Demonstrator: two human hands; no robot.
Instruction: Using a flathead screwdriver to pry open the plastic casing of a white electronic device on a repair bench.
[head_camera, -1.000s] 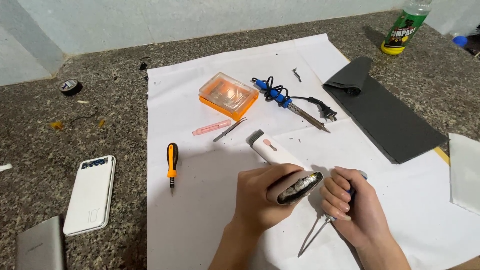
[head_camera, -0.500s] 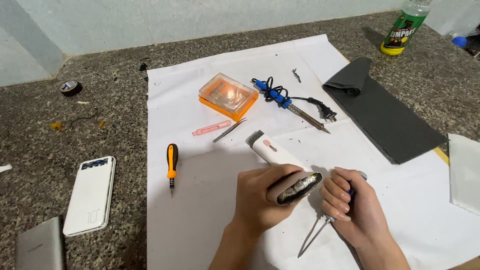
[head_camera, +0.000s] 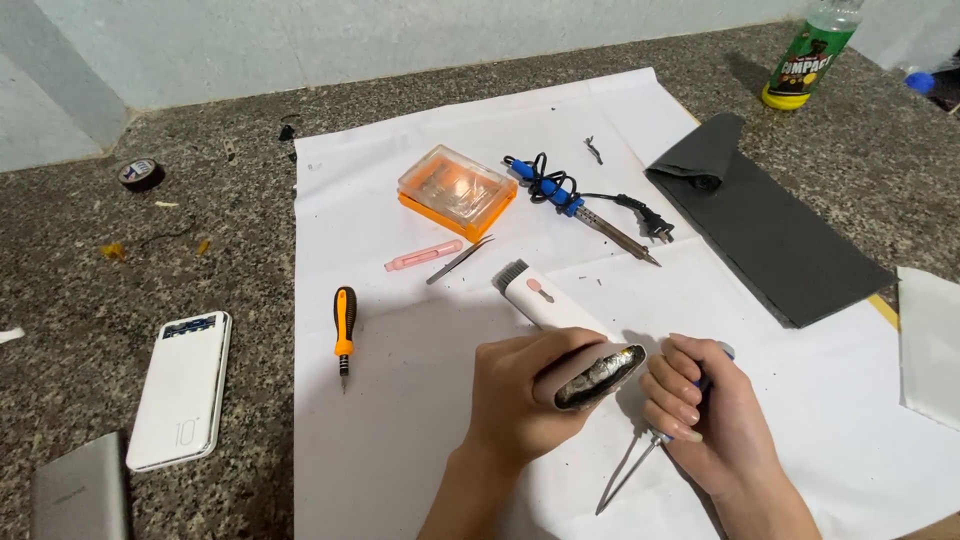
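A speckled stone countertop (head_camera: 120, 260) carries a large white paper sheet (head_camera: 400, 450) that runs from the far edge toward the near edge, and nearly everything in use lies on it. Beyond the sheet's right side rests a dark grey mat (head_camera: 780, 240), with a green bottle (head_camera: 805, 55) at the far right corner; off its left edge sit a white power bank (head_camera: 180, 390) and a grey slab-shaped device (head_camera: 80, 495) by the near left corner. On the sheet's far half are an orange bit case (head_camera: 455, 190), a blue-handled soldering iron (head_camera: 585, 210), a pink tool (head_camera: 422, 256) with tweezers (head_camera: 460, 259) just beside it, and an orange-and-black screwdriver (head_camera: 344, 330). Near the sheet's near edge the left hand (head_camera: 525, 400) is wrapped firmly around a white hair trimmer (head_camera: 560, 325), blade end pointing away, its opened rear end facing the right hand (head_camera: 705, 415). That hand is clenched around a thin-shafted screwdriver (head_camera: 632, 470), tip pointing down toward the paper. To do this well, it seems wise to brace the trimmer's body against the sheet, line the shaft up straight with the opening, and press lightly so the tip does not skid off.
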